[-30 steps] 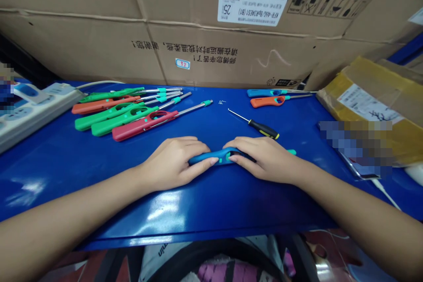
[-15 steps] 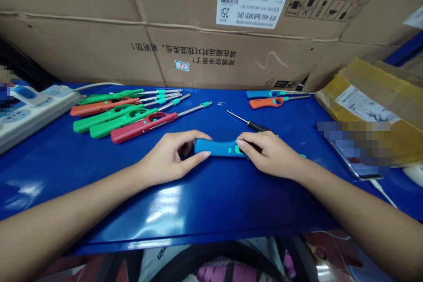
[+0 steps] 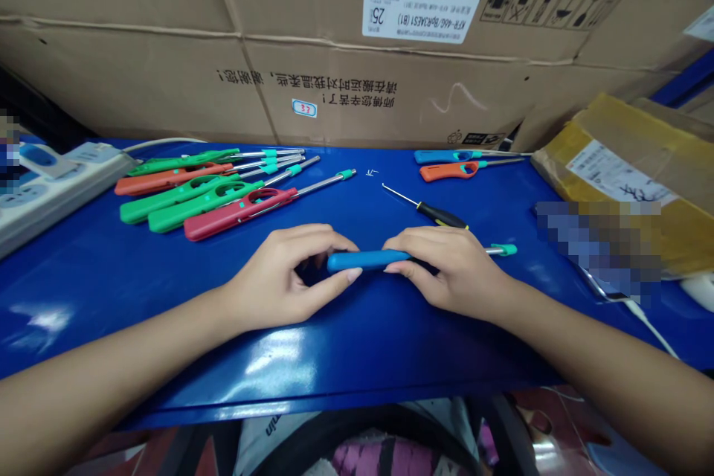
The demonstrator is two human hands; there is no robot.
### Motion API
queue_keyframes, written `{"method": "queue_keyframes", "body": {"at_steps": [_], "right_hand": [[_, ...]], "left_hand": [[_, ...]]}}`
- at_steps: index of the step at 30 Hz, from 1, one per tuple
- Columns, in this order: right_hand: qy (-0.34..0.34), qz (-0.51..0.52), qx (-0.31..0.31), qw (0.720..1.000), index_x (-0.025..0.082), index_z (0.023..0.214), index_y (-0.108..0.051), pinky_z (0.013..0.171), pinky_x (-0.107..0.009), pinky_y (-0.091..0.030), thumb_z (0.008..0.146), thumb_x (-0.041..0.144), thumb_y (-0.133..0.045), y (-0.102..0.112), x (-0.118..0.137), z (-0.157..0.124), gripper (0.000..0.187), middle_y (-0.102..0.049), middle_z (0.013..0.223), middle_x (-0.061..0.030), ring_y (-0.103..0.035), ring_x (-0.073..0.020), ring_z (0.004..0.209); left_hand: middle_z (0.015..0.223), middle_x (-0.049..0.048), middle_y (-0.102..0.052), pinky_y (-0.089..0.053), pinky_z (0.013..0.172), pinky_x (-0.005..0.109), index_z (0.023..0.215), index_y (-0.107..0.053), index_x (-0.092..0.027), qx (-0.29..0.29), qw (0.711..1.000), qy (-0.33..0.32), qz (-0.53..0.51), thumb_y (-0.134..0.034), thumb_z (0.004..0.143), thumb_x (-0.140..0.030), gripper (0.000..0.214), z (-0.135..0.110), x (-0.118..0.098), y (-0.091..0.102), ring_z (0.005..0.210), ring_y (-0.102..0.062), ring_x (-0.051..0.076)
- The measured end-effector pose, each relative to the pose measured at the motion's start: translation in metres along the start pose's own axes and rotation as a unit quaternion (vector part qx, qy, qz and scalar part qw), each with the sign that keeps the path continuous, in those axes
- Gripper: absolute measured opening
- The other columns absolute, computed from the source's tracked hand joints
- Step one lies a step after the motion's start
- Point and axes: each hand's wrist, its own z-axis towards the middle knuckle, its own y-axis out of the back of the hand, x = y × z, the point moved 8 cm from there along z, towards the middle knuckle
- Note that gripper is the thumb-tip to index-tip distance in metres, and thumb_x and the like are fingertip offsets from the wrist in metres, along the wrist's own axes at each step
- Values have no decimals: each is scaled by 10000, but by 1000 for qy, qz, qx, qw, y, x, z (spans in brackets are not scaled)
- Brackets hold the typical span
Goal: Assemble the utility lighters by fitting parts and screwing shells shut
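Between both hands I hold a blue long-necked lighter [image 3: 368, 260] level over the blue table. The thumb and fingers of my left hand [image 3: 298, 275] pinch the rounded butt of its handle. My right hand [image 3: 446, 264] is closed round the trigger end, hiding the trigger and guard. Past that hand, the metal neck and its green tip [image 3: 505, 250] stick out to the right. Just behind my right hand lies a screwdriver [image 3: 443, 214] with a black and yellow handle and a thin shaft with a bent tip.
Several green, orange and red lighters [image 3: 239, 214] lie at the back left. A blue lighter [image 3: 446, 157] and an orange lighter [image 3: 451, 170] lie at the back right. A power strip [image 3: 56, 190] flanks the left side; a taped carton [image 3: 630, 163] and a phone [image 3: 599, 275] are on the right.
The blue lighter has been rolled in my hands, so a narrow edge faces me instead of its broad side. My right hand has shifted slightly left along it, and the green tip shows more.
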Motion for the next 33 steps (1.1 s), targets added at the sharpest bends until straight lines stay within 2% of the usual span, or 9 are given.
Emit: {"method": "queue_keyframes", "body": {"at_steps": [5,11,15,18,21,23,25,29,33], "right_hand": [[19,-51,6,999,187,1126,-694,842,-319,-518,1025,382,-523,0,1,0,279,-742,1038,-71,-679,-192,951],[-12,-59,82,995,208,1281,-642,877,-382,-523,949,526,-602,-7,-9,2,461,-643,1164,-108,-603,-243,1069],[-59,-122,-4,991,201,1257,-650,979,-508,-477,979,468,-563,14,-31,5,395,-605,1221,-148,-547,-309,1157],[-141,-194,-50,969,184,1229,-637,952,-527,-494,973,399,-559,30,-62,-4,343,-599,1187,-163,-559,-336,1129],[-207,-240,-6,948,163,1091,-647,865,-512,-535,923,432,-608,28,-91,-15,320,-600,1070,-159,-609,-344,1027],[-237,-235,48,941,178,1000,-625,803,-461,-549,921,416,-601,21,-102,-21,251,-604,1003,-131,-640,-313,943],[-247,-214,67,943,193,964,-586,743,-405,-542,932,388,-585,17,-103,-21,198,-624,988,-115,-659,-291,900],[-277,-149,22,949,210,1026,-521,614,-331,-475,978,386,-517,19,-96,-14,183,-680,909,-87,-677,-264,775],[-284,-56,-14,957,214,1051,-504,570,-301,-452,1009,427,-451,14,-94,-8,224,-658,771,-34,-639,-218,638]], "left_hand": [[958,46,-750,-504,675,248,1099,-734,-190,48,997,61,-26,-507,1017,-369,300,4,15,-7,763,-661,147],[989,42,-706,-494,699,260,1171,-705,-211,62,995,73,4,-607,961,-378,286,4,24,-11,814,-632,160],[983,28,-670,-481,653,250,1217,-675,-219,64,996,62,23,-654,929,-345,316,3,28,-10,725,-574,130],[1058,54,-660,-524,787,296,1256,-669,-225,60,996,45,43,-641,942,-359,342,3,30,-10,877,-612,171],[1122,77,-636,-494,969,395,1242,-696,-231,46,996,17,75,-639,945,-382,338,3,29,-8,1044,-594,224],[1122,82,-628,-485,982,414,1230,-709,-223,41,996,12,79,-647,940,-389,340,3,29,-8,1044,-585,231],[1115,84,-637,-487,967,414,1228,-711,-213,35,997,16,74,-645,942,-389,342,3,29,-8,1022,-585,229],[1086,83,-662,-488,949,424,1200,-723,-214,36,997,22,66,-623,962,-375,305,3,29,-8,997,-589,230],[1079,82,-667,-492,968,428,1196,-719,-221,38,997,33,54,-640,956,-362,289,2,28,-9,1009,-610,227]]}}
